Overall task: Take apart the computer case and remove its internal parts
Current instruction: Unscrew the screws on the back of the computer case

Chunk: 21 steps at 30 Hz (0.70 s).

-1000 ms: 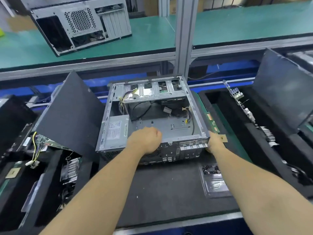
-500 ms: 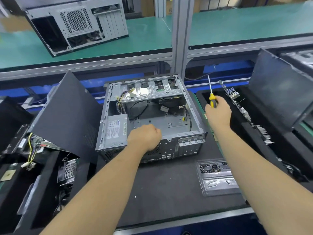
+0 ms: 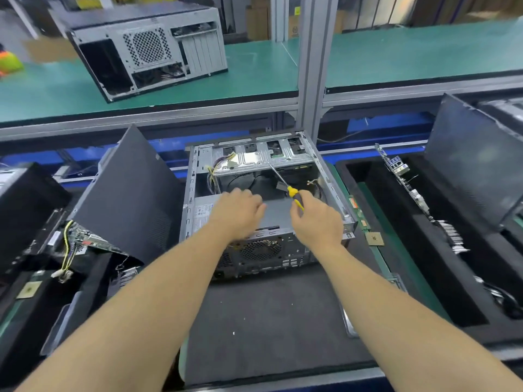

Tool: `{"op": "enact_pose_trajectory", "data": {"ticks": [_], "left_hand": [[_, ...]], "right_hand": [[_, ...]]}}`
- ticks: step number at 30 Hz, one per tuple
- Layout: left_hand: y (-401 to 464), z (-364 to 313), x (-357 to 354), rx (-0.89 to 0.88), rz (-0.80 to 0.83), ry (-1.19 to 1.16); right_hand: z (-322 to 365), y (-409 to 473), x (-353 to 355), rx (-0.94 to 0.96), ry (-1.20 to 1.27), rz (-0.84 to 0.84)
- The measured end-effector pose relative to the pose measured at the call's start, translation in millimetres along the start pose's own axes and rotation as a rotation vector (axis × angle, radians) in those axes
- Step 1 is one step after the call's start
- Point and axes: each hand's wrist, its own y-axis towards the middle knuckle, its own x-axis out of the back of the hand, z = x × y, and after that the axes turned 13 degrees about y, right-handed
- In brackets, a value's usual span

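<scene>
An open grey computer case [image 3: 189, 193] lies on a dark mat, its rear panel facing me. Inside sit a power supply [image 3: 202, 213] at the left, a silver drive cage [image 3: 254, 158] at the far end and yellow and black cables [image 3: 212, 176]. My right hand [image 3: 315, 219] grips a yellow-and-black screwdriver [image 3: 294, 197]; its shaft points up and left toward the drive cage. My left hand [image 3: 239, 212] hovers over the case floor beside the power supply, fingers extended toward the screwdriver handle.
A second case [image 3: 147, 49] stands on the green shelf behind. A black side panel [image 3: 133, 193] leans at the left over bins of boards and wires. At the right is a black foam bin [image 3: 441, 250] with a motherboard [image 3: 402, 176], and a CPU chip [image 3: 374, 238].
My right hand picked up the screwdriver from beside the case and swung it left over the case interior. My left hand left the rear edge, opened and reached forward.
</scene>
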Motion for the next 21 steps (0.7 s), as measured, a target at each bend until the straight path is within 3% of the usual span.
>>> {"op": "enact_pose_trajectory", "data": {"ticks": [2,5,13,17,21], "left_hand": [[-3,27,-8,0.102,-0.072,0.015],[-13,46,-31,0.262,-0.018,-0.06],[-13,24,-36,0.451,-0.005,-0.045],[-14,16,-29,0.493,0.056,-0.044],[-21,17,-29,0.465,0.019,-0.019]], "right_hand": [[-2,3,-2,0.009,-0.033,-0.006],[-9,10,-3,0.052,-0.041,-0.012],[-34,54,-5,0.123,-0.025,0.084],[-42,84,-2,0.083,-0.005,0.253],[-35,92,5,-0.028,0.009,0.384]]}}
